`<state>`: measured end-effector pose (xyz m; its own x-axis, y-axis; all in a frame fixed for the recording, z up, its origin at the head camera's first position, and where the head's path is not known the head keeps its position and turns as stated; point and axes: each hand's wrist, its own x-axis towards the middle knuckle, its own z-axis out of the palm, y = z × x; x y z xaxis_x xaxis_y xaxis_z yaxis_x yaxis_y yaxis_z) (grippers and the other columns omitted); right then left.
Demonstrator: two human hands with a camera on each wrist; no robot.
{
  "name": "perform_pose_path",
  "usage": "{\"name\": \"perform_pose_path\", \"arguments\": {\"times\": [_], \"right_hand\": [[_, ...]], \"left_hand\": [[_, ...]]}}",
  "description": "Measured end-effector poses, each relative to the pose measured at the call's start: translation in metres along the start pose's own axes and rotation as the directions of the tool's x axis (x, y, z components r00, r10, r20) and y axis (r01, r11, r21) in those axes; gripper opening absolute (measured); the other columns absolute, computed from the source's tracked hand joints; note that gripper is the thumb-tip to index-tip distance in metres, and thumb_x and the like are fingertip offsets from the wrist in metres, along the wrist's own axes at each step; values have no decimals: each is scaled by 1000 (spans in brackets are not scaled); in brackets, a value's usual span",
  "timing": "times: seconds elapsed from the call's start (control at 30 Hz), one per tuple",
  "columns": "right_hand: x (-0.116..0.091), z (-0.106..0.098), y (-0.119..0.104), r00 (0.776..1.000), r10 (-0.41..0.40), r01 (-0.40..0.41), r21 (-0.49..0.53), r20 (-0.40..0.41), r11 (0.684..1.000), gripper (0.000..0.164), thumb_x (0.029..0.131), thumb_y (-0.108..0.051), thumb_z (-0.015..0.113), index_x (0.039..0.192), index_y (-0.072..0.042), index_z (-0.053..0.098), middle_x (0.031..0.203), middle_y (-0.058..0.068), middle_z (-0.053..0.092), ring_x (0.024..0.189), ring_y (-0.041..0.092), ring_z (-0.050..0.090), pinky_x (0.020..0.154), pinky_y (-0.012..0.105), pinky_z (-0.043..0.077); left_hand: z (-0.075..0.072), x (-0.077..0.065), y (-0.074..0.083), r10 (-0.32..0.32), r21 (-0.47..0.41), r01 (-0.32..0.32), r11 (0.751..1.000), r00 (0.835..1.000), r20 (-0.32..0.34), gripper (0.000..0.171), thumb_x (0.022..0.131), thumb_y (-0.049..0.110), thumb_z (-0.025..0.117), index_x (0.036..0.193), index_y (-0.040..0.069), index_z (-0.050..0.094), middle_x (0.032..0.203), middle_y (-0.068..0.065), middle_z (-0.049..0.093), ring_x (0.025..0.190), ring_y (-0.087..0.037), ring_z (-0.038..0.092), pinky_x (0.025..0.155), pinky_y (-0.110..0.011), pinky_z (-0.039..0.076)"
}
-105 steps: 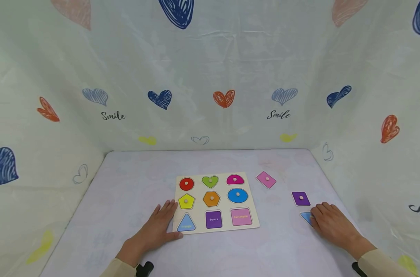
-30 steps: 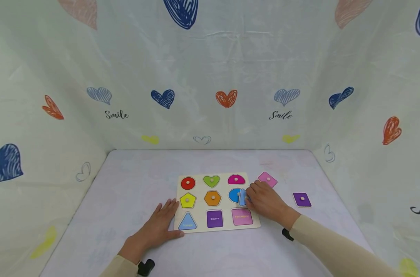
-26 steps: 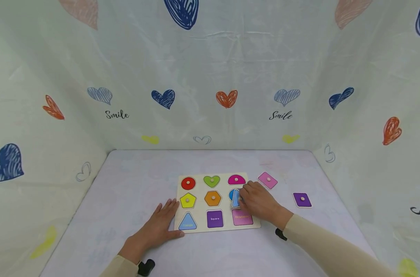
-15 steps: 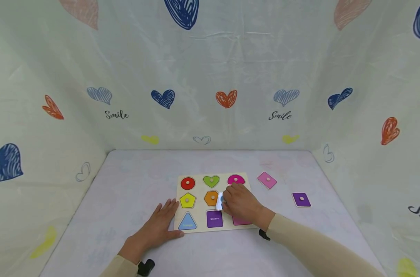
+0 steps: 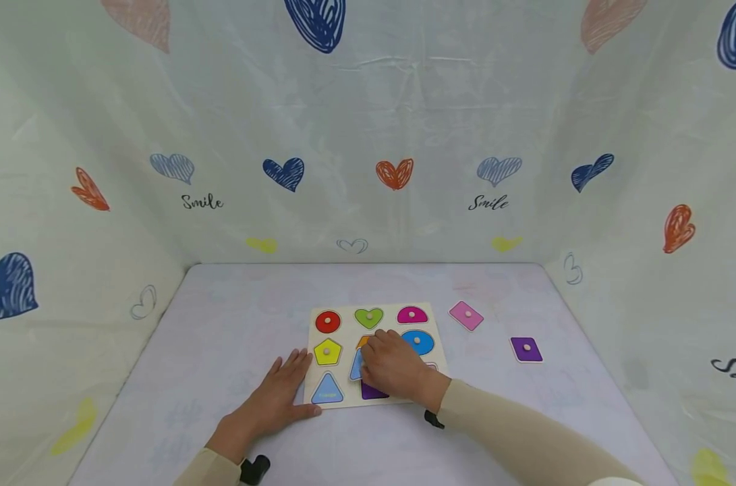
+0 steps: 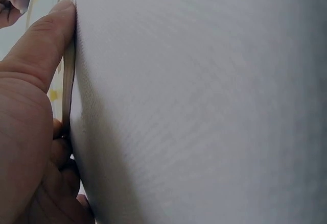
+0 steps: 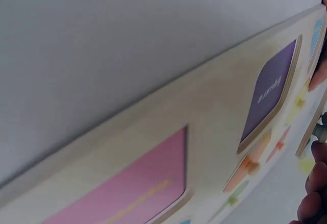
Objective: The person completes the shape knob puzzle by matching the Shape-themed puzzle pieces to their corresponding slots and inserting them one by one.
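Note:
A cream shape-puzzle board [image 5: 347, 322] lies on the table. My left hand [image 5: 269, 395] rests at its left side, straight fingers along the edge and thumb by the near corner. My right hand [image 5: 398, 368] holds a blue triangle puzzle piece [image 5: 356, 366] over the middle of the board, pinching its knob in the right wrist view. The piece and hand partly cover the orange hexagon [image 5: 363, 342] and the purple square recess [image 5: 374, 391]. The blue triangle recess [image 5: 327, 391] shows at the near left corner. In the right wrist view the pink rectangle recess [image 7: 133, 193] is bare.
A pink rectangle piece [image 5: 467, 315] and a purple square piece [image 5: 527, 349] lie on the table right of the board. Red circle [image 5: 328, 322], green heart [image 5: 369, 317], yellow pentagon [image 5: 328, 352], magenta half-circle [image 5: 412, 315] and blue oval [image 5: 419, 341] pieces sit in the board.
My right hand picked up the blue triangle piece from the table's right side and carried it left across the board, past the oval to the hexagon. My left hand stays in place.

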<state>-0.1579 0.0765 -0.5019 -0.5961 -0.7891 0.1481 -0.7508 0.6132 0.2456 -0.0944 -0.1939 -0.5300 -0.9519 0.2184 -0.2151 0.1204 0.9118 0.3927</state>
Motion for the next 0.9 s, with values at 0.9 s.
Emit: {"name": "perform_pose_path", "arguments": {"times": [0.9], "right_hand": [[29, 6, -59, 996, -71, 69, 34, 62, 997, 37, 103, -46, 65, 122, -16, 73, 110, -5, 75, 99, 12, 62, 95, 25, 56]], "left_hand": [[-1, 1, -2, 17, -31, -16, 999, 1000, 18, 110, 82, 58, 85, 166, 10, 34, 173, -8, 32, 164, -30, 20, 133, -55, 13]]}}
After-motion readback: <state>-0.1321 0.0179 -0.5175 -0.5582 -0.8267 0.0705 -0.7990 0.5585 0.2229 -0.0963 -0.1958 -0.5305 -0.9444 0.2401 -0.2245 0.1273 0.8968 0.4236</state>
